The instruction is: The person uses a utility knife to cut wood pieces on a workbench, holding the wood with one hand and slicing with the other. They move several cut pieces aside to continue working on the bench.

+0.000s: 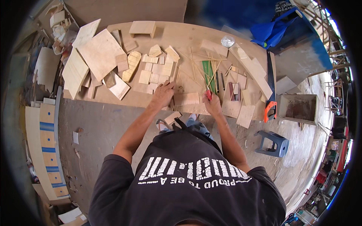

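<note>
Pale wood blocks point(156, 69) sit grouped, upper centre; looks part-done, thin sticks point(194, 64) right of them loose. Right hand point(213, 104) grip closed on red-handled tool point(208, 95), centre; left hand point(163, 93) at group's lower edge, grip unclear.

Just right of center, the right hand point(213, 105) hides part of a red-handled tool point(209, 95) too small to identify; clutter point(341, 156) blurs along the far right, and the lower edge crops a dark T-shirt point(188, 199).
</note>
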`<state>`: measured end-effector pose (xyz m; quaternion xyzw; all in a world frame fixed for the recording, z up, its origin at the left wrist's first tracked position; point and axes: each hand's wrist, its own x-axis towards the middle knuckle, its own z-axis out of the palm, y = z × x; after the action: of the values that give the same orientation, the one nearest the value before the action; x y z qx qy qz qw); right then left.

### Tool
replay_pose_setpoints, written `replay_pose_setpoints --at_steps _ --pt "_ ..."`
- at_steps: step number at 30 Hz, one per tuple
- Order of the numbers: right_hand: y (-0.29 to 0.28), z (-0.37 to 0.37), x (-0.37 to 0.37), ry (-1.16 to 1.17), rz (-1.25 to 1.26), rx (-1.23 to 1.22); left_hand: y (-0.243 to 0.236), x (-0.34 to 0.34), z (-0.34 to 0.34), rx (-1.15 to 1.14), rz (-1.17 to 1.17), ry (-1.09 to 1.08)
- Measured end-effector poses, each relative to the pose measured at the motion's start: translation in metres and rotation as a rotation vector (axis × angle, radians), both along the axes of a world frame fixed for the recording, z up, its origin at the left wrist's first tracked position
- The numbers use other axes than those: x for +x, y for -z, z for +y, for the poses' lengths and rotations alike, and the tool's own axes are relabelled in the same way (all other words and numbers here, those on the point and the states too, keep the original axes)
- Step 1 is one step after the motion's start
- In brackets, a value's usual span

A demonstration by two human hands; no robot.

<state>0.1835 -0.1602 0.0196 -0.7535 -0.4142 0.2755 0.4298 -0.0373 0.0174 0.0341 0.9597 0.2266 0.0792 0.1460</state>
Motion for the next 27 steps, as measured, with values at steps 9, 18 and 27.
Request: replay_pose_setpoints --at_steps 9,18,27 --pt "0.006 0.000 0.010 -0.064 0.033 -0.043 -0.001 0.006 -0.008 0.135 0.031 -0.009" --pt "0.006 -0.008 -0.002 -0.026 0.029 -0.010 0.008 0.009 -0.044 -0.081 -0.217 -0.082" --pt "-0.010 -0.002 -0.025 -0.175 -0.304 -0.002 0.028 -0.013 -0.065 -0.149 -0.445 -0.330"
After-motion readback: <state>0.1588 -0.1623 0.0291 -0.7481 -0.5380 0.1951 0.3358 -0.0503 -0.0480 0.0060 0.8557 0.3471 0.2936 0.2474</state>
